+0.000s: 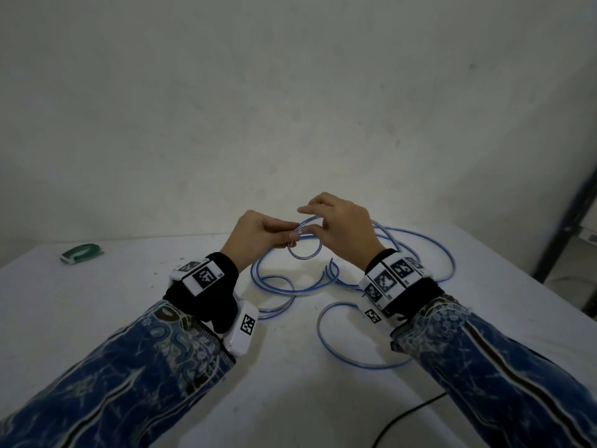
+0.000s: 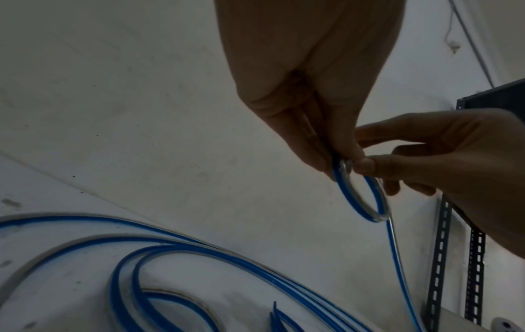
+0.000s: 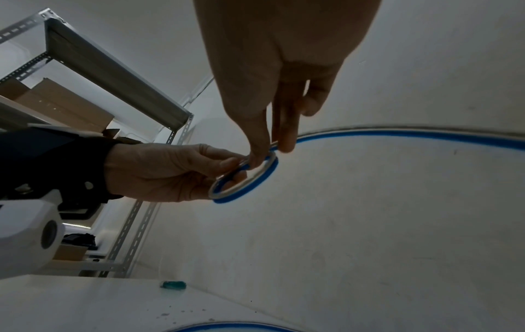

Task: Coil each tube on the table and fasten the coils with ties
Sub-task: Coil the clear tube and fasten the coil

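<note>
Above the middle of the table, a small first loop of the blue-striped clear tube is held upright between the two hands, with its crossing at the top. That crossing is pinched by the curled thumb and fingers of the left hand, while the right hand pinches the strand just beside it, index finger raised. From the right hand, seemingly the better placed to feed the next turn, the slack is seen trailing down and rightward into loose, untied curves on the table; a green roll, perhaps tie material, lies well apart at the far left.

Head view looking down from above, wrist views close underneath, all sharing the coil.
</note>
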